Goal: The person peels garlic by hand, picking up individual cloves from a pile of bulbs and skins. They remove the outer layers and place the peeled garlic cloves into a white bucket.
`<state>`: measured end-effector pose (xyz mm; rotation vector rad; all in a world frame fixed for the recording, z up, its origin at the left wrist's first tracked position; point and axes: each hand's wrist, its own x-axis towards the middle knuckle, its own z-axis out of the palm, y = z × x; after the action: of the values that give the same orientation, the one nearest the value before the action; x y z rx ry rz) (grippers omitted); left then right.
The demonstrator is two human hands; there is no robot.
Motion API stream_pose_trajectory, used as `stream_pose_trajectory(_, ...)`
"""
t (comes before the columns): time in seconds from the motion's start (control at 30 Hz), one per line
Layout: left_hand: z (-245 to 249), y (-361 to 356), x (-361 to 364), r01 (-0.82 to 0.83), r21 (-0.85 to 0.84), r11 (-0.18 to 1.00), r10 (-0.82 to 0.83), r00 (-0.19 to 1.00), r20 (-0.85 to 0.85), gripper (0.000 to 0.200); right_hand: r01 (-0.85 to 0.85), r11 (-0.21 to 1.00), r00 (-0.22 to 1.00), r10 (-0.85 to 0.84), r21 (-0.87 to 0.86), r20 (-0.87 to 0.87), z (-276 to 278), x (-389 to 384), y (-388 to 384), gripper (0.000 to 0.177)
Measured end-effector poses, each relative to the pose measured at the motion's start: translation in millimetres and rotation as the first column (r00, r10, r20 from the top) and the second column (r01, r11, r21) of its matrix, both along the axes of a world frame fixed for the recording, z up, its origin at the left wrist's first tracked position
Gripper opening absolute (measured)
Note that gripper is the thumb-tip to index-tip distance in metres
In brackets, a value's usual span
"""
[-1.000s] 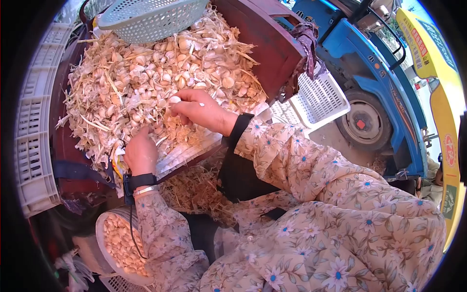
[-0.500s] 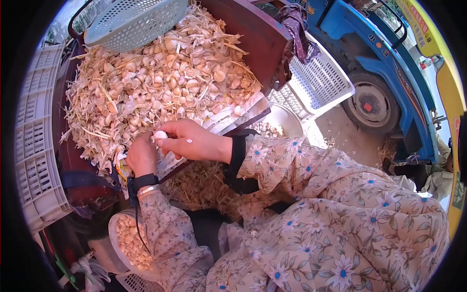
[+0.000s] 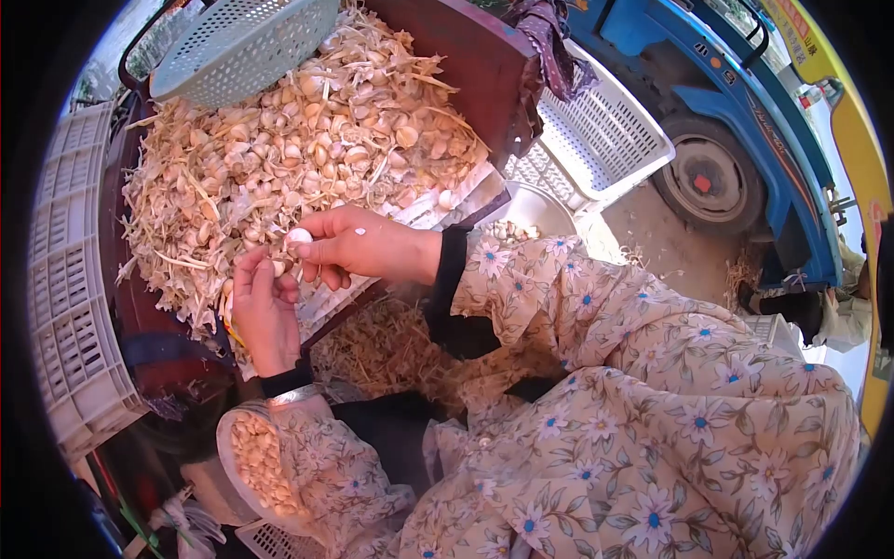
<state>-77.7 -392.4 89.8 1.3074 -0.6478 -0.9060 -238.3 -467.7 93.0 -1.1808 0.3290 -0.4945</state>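
Note:
A pale garlic clove (image 3: 299, 237) is pinched between the thumb and forefinger of my right hand (image 3: 377, 247), at the near edge of a heap of garlic (image 3: 307, 140) mixed with dry skins. Just left of it, my left hand (image 3: 267, 321) has its fingers curled in, and a small pale clove (image 3: 278, 268) shows at its fingertips. The two hands are close together, fingertips almost meeting. A white bit of skin (image 3: 360, 231) clings to the back of my right hand.
A pale green basket (image 3: 247, 51) lies tilted on the heap. Left stands a white crate (image 3: 74, 279); a bowl of cloves (image 3: 261, 461) sits below. A white basket (image 3: 605, 130) and a bowl (image 3: 540, 210) are at right, near a blue vehicle (image 3: 745, 121).
My left hand has turned and its fingers have opened out somewhat, drawing slightly away from the right. The right hand still pinches its clove. The whole view has shifted a little.

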Motion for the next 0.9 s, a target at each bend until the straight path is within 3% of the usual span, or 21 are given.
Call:
stream_pose_trajectory(0.07,10,9,-11,0.095,-0.072,0.993,-0.11,0.961,-0.252,0.018,-0.016,1.0,1.0,0.015,0.006,0.015,-2,1,-1,0.019)
stream_pose_trajectory(0.27,15,13,-28,0.209,-0.084,0.974,-0.218,0.97,-0.108,0.03,-0.108,0.991,0.992,0.102,-0.08,-0.071,5,-4,0,0.021)
stream_pose_trajectory(0.37,9,13,-27,0.206,-0.117,0.972,-0.215,0.974,-0.068,0.029,-0.115,0.992,0.993,0.115,-0.048,-0.009,-1,-1,0,0.022)
stream_pose_trajectory(0.47,8,14,-29,0.176,-0.077,0.981,-0.175,0.984,0.023,0.024,-0.02,0.981,1.0,0.022,-0.193,0.01,-1,1,4,0.022)
stream_pose_trajectory(0.57,8,14,-40,0.071,-0.112,0.991,-0.051,0.984,0.172,0.02,0.277,0.865,0.955,-0.296,-0.419,0.022,-5,5,16,0.021)
stream_pose_trajectory(0.67,11,13,-50,0.011,-0.174,0.985,0.014,0.99,0.141,0.018,0.422,0.812,0.902,-0.419,-0.402,0.102,-3,11,23,0.019)
stream_pose_trajectory(0.7,13,13,-53,-0.003,-0.173,0.985,0.02,0.995,0.1,0.02,0.49,0.746,0.866,-0.475,-0.451,0.156,0,11,26,0.017)
stream_pose_trajectory(0.83,29,34,-74,-0.004,-0.22,0.975,0.006,1.0,0.008,0.021,0.452,0.712,0.889,-0.41,-0.538,0.204,23,3,24,0.018)
stream_pose_trajectory(0.87,40,44,-83,-0.019,-0.228,0.973,0.012,0.999,-0.032,0.022,0.406,0.787,0.912,-0.379,-0.464,0.155,35,-2,26,0.02)
stream_pose_trajectory(0.9,46,57,-86,0.011,-0.218,0.976,-0.027,0.997,-0.073,0.025,0.373,0.852,0.925,-0.309,-0.367,0.222,50,-4,30,0.022)
